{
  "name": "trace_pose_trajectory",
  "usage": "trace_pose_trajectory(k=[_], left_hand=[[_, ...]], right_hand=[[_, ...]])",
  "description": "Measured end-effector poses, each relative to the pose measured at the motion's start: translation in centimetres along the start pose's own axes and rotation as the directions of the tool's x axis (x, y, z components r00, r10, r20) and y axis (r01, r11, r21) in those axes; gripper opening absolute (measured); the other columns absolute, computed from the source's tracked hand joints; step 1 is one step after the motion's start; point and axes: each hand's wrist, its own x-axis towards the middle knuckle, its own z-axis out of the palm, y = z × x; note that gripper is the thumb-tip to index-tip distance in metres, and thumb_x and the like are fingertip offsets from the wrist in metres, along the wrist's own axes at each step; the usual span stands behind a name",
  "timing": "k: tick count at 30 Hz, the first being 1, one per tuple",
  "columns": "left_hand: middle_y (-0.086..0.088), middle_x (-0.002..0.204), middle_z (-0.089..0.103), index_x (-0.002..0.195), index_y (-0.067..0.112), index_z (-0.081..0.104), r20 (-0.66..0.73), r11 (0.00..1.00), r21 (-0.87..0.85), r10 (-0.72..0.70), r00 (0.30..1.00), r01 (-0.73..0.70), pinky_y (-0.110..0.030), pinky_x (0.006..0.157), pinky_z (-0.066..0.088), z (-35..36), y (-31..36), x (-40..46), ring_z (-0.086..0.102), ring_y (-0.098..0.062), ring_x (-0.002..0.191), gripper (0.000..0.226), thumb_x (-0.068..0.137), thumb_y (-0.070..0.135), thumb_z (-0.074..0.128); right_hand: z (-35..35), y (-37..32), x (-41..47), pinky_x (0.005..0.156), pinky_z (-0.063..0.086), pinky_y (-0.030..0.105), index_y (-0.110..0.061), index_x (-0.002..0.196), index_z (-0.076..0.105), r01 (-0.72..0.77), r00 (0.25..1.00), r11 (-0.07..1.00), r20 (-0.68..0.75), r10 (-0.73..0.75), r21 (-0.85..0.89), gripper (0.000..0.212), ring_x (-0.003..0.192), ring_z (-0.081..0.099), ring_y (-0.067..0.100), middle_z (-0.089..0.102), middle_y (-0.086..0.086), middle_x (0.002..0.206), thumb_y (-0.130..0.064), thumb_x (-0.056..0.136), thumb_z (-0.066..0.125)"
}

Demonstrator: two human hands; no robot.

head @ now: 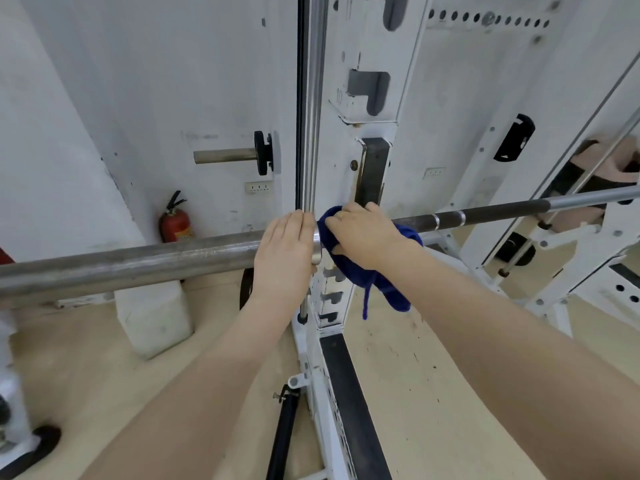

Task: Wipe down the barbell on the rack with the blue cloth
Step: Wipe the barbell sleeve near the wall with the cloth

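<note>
A gym rack, seen from above the worker's forearms. At far left, the barbell (pixel 138 261) runs as a thick steel sleeve from the frame's edge, its long axis near-horizontal, rising slightly twd the right, where the thinner dark shaft carries on past the upright. Behind it, a red fire extinguisher (pixel 175 223) stands on the floor by the wall and a white block (pixel 152 317) sits below the sleeve.

Next, the left hand (pixel 284 251) lies over the inner end of the sleeve, palm down, fingers wrapped over the top of the bar, steadying it just beside the collar. The white rack upright (pixel 360 98) rises directly behind both hands.

Immediately right, nearly touching the left, the right hand (pixel 363 233) clutches the blue cloth (pixel 377 282) bunched round the shaft where it meets the collar; a loose tail w/ a thread hangs below the bar. The right hand is thus the one on the work. Unwiped shaft appears to lie to its right, so the stroke likely runs along the bar axis, away from the left hand.

No containers in view.
</note>
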Motion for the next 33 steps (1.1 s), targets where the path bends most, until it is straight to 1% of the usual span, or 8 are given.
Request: trace_pose_trajectory(k=[4, 10, 12, 16, 20, 25, 30, 33], left_hand=[[-0.012, 0.131, 0.047, 0.132, 0.005, 0.039, 0.019, 1.0, -0.025, -0.01, 1.0, 0.01, -0.032, 0.109, 0.024, -0.7, 0.3, -0.1, 0.042, -0.026, 0.122, 0.073, 0.071, 0.019, 0.076], [-0.007, 0.137, 0.041, 0.136, 0.01, 0.031, 0.05, 0.996, -0.069, -0.047, 0.998, 0.05, -0.03, 0.106, 0.025, -1.4, 0.6, 0.0, 0.037, -0.023, 0.125, 0.07, 0.079, 0.022, 0.069], [-0.007, 0.136, 0.042, 0.135, 0.009, 0.032, 0.07, 0.994, -0.071, -0.076, 0.995, 0.081, -0.03, 0.104, 0.027, -1.6, 0.8, 0.2, 0.038, -0.023, 0.124, 0.07, 0.078, 0.02, 0.07], [-0.008, 0.137, 0.041, 0.134, 0.011, 0.033, 0.053, 0.993, -0.028, -0.11, 0.992, 0.112, -0.032, 0.107, 0.027, -1.5, 1.4, 0.0, 0.038, -0.023, 0.125, 0.067, 0.078, 0.02, 0.069], [-0.011, 0.148, 0.028, 0.141, 0.011, 0.021, 0.043, 0.973, 0.162, -0.173, 0.984, 0.164, -0.041, 0.114, 0.008, -1.6, 2.4, -0.3, 0.018, -0.028, 0.138, 0.065, 0.087, 0.021, 0.056], [-0.011, 0.155, 0.007, 0.145, 0.01, 0.003, 0.125, 0.948, 0.314, -0.082, 0.989, 0.039, -0.048, 0.112, -0.008, -2.4, 5.1, 1.4, -0.007, -0.031, 0.142, 0.07, 0.089, 0.012, 0.045], [-0.007, 0.146, 0.034, 0.145, 0.01, 0.012, 0.234, 0.961, 0.272, -0.022, 0.972, -0.044, -0.043, 0.114, -0.004, -0.3, 6.3, 2.7, 0.035, -0.023, 0.132, 0.066, 0.089, 0.009, 0.048], [-0.005, 0.132, 0.051, 0.143, 0.012, 0.022, 0.169, 0.968, 0.252, -0.034, 0.985, -0.01, -0.039, 0.115, 0.003, 0.1, 6.3, 2.9, 0.051, -0.022, 0.116, 0.058, 0.089, 0.006, 0.044]], right_hand=[[-0.9, 1.8, 0.4, 0.086, 0.035, 0.035, -0.014, 0.102, 0.055, 0.068, 0.987, 0.989, 0.138, -0.086, 0.134, 0.024, 0.105, 0.046, 0.023, 0.059, 0.007, 0.106, -0.034, 0.094, 0.046], [0.3, 0.1, -1.3, 0.085, 0.038, 0.032, -0.015, 0.101, 0.058, -0.045, 0.995, 0.983, -0.079, 0.06, 0.179, 0.016, 0.1, 0.053, 0.022, 0.062, 0.004, 0.102, -0.023, 0.095, 0.045], [0.1, -0.2, -2.2, 0.089, 0.041, 0.031, -0.013, 0.109, 0.059, -0.128, 0.975, 0.927, -0.126, 0.183, 0.354, 0.02, 0.101, 0.056, 0.023, 0.063, 0.006, 0.107, -0.016, 0.096, 0.044], [-0.2, 0.7, -6.0, 0.075, 0.042, 0.023, -0.016, 0.115, 0.059, -0.231, 0.761, 0.431, -0.114, 0.638, 0.872, 0.023, 0.086, 0.055, 0.013, 0.062, -0.003, 0.098, -0.018, 0.097, 0.045], [1.7, 3.3, -8.9, 0.084, 0.047, 0.035, -0.01, 0.112, 0.059, -0.229, 0.506, 0.132, 0.002, 0.862, 0.964, 0.023, 0.094, 0.058, 0.022, 0.064, 0.005, 0.102, -0.02, 0.095, 0.046], [3.5, 5.0, -8.8, 0.084, 0.041, 0.036, -0.002, 0.105, 0.051, -0.269, 0.526, 0.247, -0.073, 0.847, 0.931, 0.018, 0.1, 0.054, 0.034, 0.058, 0.017, 0.103, -0.009, 0.095, 0.038], [5.4, 6.8, -6.0, 0.111, 0.02, 0.031, -0.004, 0.139, 0.039, -0.205, 0.882, 0.58, -0.109, 0.459, 0.788, 0.041, 0.136, 0.032, 0.026, 0.039, 0.014, 0.145, -0.015, 0.1, 0.035], [7.3, 6.8, -5.1, 0.109, 0.012, 0.027, -0.012, 0.139, 0.04, -0.145, 0.935, 0.825, -0.198, 0.295, 0.546, 0.041, 0.135, 0.031, 0.019, 0.042, 0.004, 0.143, -0.023, 0.101, 0.029]])
